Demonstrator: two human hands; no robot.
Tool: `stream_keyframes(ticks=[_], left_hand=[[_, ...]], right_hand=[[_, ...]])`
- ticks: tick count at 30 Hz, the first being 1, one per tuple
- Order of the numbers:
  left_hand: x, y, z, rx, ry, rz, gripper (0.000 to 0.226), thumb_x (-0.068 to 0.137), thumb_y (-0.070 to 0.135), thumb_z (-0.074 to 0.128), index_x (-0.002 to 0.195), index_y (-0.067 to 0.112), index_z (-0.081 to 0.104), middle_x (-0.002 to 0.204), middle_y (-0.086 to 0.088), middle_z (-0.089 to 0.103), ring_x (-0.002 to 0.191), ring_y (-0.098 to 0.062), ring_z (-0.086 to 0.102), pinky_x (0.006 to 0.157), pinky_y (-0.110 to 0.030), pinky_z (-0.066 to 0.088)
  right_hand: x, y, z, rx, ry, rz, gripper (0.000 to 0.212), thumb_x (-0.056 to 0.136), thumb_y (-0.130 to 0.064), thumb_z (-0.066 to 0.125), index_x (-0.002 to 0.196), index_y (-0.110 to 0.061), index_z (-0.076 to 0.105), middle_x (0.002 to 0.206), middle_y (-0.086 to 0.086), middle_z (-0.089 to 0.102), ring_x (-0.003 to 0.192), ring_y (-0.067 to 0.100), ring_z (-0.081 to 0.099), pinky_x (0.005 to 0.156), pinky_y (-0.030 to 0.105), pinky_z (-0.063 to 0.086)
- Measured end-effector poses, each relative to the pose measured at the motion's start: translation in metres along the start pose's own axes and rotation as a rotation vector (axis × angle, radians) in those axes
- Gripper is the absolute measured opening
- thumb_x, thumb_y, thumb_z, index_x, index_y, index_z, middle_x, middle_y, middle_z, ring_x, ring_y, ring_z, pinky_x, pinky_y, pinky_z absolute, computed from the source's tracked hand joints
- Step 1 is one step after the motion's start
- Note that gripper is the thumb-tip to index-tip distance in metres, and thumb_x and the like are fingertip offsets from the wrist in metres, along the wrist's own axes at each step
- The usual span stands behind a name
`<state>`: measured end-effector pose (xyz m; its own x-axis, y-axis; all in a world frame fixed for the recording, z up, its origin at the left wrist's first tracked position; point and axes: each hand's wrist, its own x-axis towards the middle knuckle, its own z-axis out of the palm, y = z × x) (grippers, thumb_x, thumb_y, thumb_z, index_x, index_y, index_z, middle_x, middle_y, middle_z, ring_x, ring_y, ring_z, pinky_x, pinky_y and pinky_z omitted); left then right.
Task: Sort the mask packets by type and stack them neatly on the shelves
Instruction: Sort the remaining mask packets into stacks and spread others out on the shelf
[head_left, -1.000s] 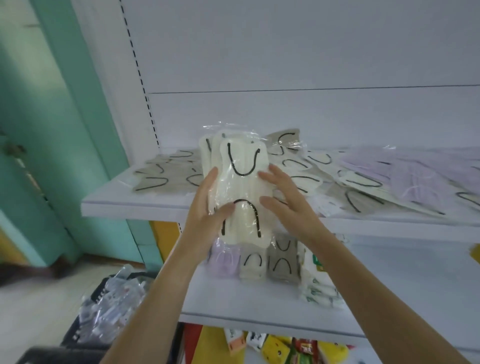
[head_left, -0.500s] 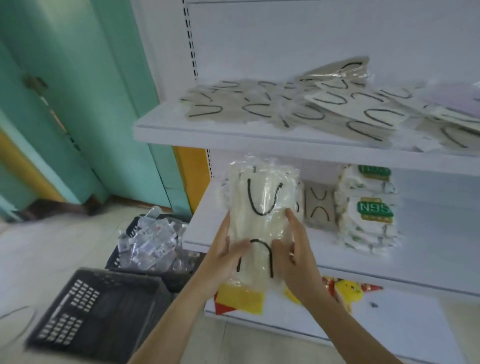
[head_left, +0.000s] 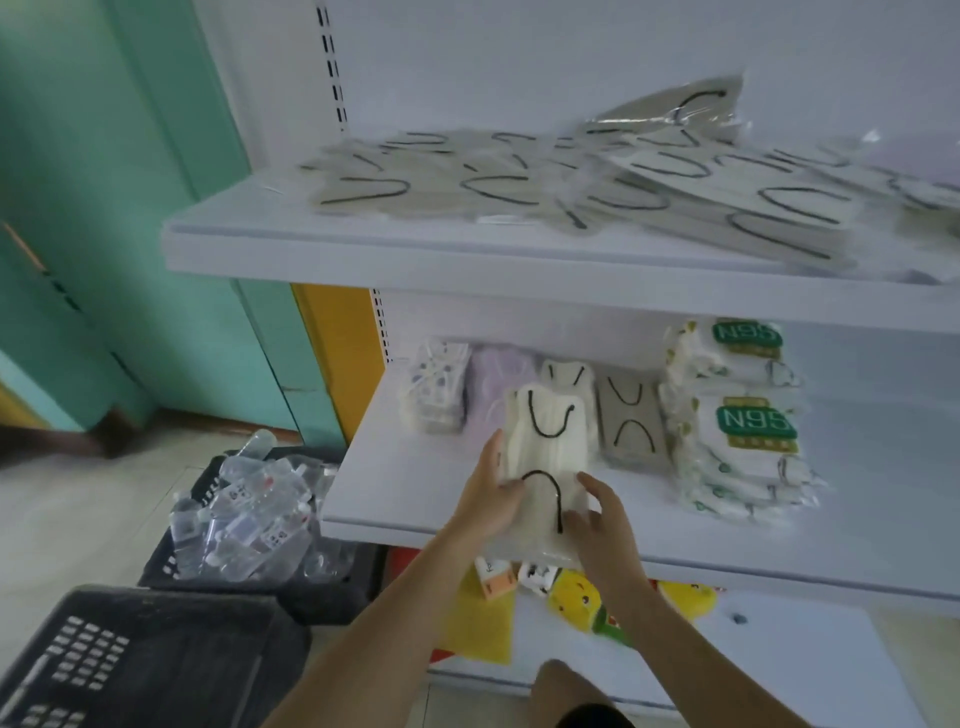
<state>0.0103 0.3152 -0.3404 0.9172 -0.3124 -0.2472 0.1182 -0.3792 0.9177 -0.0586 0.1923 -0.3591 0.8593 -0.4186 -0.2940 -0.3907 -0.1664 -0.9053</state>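
Note:
A cream mask packet (head_left: 548, 452) with black ear loops is held over the front of the middle shelf (head_left: 405, 499). My left hand (head_left: 491, 499) grips its left side and my right hand (head_left: 602, 514) grips its lower right corner. Behind it stand small stacks: a patterned one (head_left: 436, 387), a lilac one (head_left: 493, 376), a cream one (head_left: 563, 376) and a beige one (head_left: 631, 421). Two N95 stacks (head_left: 743, 415) stand at the right. Loose beige and cream packets (head_left: 571, 187) lie spread over the upper shelf (head_left: 363, 254).
A black crate (head_left: 270, 525) full of clear packets sits on the floor at the left, with a second black crate (head_left: 130, 654) in front of it. Yellow packets (head_left: 576, 597) lie on the bottom shelf. A teal wall (head_left: 104, 208) stands to the left.
Both hands carried the cream packet down from the upper shelf to the middle shelf, in front of the cream stack. The view tilted downward.

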Motion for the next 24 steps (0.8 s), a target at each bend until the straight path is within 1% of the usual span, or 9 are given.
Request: stream_keyframes(ticks=[3, 4, 6, 8, 11, 15, 18, 20, 24], left_hand=[[0.049, 0.013, 0.017, -0.041, -0.013, 0.113, 0.064, 0.085, 0.003, 0.047, 0.145, 0.018, 0.03, 0.139, 0.009, 0.039, 0.125, -0.008, 0.04, 0.104, -0.028, 0.037], [0.067, 0.016, 0.023, -0.043, 0.005, 0.138, 0.06, 0.083, 0.005, 0.047, 0.141, 0.017, 0.037, 0.136, 0.005, 0.047, 0.122, -0.012, 0.047, 0.103, -0.034, 0.042], [0.1, 0.017, 0.031, 0.037, 0.037, 0.159, 0.051, 0.088, 0.005, 0.045, 0.138, 0.015, 0.041, 0.131, -0.003, 0.053, 0.118, -0.02, 0.052, 0.098, -0.034, 0.043], [0.128, 0.009, 0.035, 0.31, 0.076, 0.181, 0.049, 0.095, 0.012, 0.041, 0.143, 0.015, 0.034, 0.142, -0.009, 0.041, 0.128, -0.026, 0.042, 0.102, -0.032, 0.035], [0.151, -0.013, 0.034, 0.782, 0.049, 0.143, 0.051, 0.1, 0.025, 0.035, 0.149, 0.02, 0.022, 0.156, -0.009, 0.015, 0.142, -0.029, 0.016, 0.114, -0.038, 0.017], [0.17, -0.039, 0.025, 0.968, 0.041, 0.017, 0.052, 0.098, 0.029, 0.037, 0.146, 0.018, 0.023, 0.154, -0.008, 0.016, 0.141, -0.029, 0.016, 0.113, -0.04, 0.017], [0.177, -0.042, 0.021, 0.954, 0.049, 0.003, 0.052, 0.096, 0.026, 0.039, 0.145, 0.016, 0.024, 0.153, -0.007, 0.015, 0.141, -0.028, 0.013, 0.114, -0.04, 0.016], [0.18, -0.041, 0.021, 0.947, 0.057, 0.005, 0.052, 0.096, 0.025, 0.04, 0.145, 0.017, 0.024, 0.154, -0.007, 0.012, 0.142, -0.028, 0.011, 0.114, -0.04, 0.015], [0.178, -0.04, 0.021, 0.944, 0.063, 0.017, 0.051, 0.097, 0.026, 0.04, 0.145, 0.017, 0.025, 0.154, -0.008, 0.012, 0.143, -0.029, 0.009, 0.115, -0.041, 0.016]], right_hand=[[0.056, 0.001, -0.01, 0.006, 0.088, -0.055, 0.049, 0.09, -0.003, 0.046, 0.136, -0.019, 0.04, 0.116, 0.016, 0.056, 0.073, 0.019, 0.05, 0.05, 0.014, 0.038], [0.077, -0.001, -0.014, 0.0, 0.106, -0.079, 0.05, 0.09, -0.003, 0.047, 0.137, -0.018, 0.04, 0.122, 0.017, 0.054, 0.081, 0.019, 0.049, 0.054, 0.016, 0.038], [0.118, -0.006, -0.021, -0.013, 0.118, -0.105, 0.053, 0.089, 0.0, 0.048, 0.138, -0.015, 0.039, 0.13, 0.015, 0.049, 0.09, 0.019, 0.049, 0.059, 0.019, 0.04], [0.154, -0.013, -0.026, -0.047, 0.109, -0.072, 0.054, 0.088, 0.002, 0.049, 0.139, -0.013, 0.038, 0.134, 0.011, 0.047, 0.093, 0.02, 0.052, 0.06, 0.022, 0.042], [0.19, -0.011, -0.029, -0.173, 0.07, 0.017, 0.054, 0.09, 0.0, 0.047, 0.142, -0.013, 0.037, 0.137, 0.011, 0.047, 0.109, 0.026, 0.055, 0.075, 0.025, 0.044], [0.216, -0.008, -0.025, -0.305, 0.06, 0.04, 0.049, 0.089, 0.0, 0.048, 0.138, -0.005, 0.041, 0.137, 0.013, 0.046, 0.12, 0.03, 0.05, 0.092, 0.033, 0.044], [0.229, -0.005, -0.021, -0.367, 0.039, 0.037, 0.034, 0.088, 0.002, 0.048, 0.121, -0.002, 0.052, 0.118, 0.015, 0.053, 0.103, 0.028, 0.054, 0.079, 0.033, 0.046], [0.235, 0.001, -0.018, -0.413, 0.023, 0.025, 0.02, 0.087, 0.001, 0.049, 0.105, -0.005, 0.053, 0.108, 0.015, 0.052, 0.091, 0.026, 0.053, 0.07, 0.028, 0.039], [0.24, 0.015, -0.014, -0.445, -0.024, -0.031, 0.019, 0.086, -0.005, 0.051, 0.105, -0.005, 0.052, 0.12, 0.018, 0.05, 0.095, 0.028, 0.054, 0.069, 0.027, 0.038]])
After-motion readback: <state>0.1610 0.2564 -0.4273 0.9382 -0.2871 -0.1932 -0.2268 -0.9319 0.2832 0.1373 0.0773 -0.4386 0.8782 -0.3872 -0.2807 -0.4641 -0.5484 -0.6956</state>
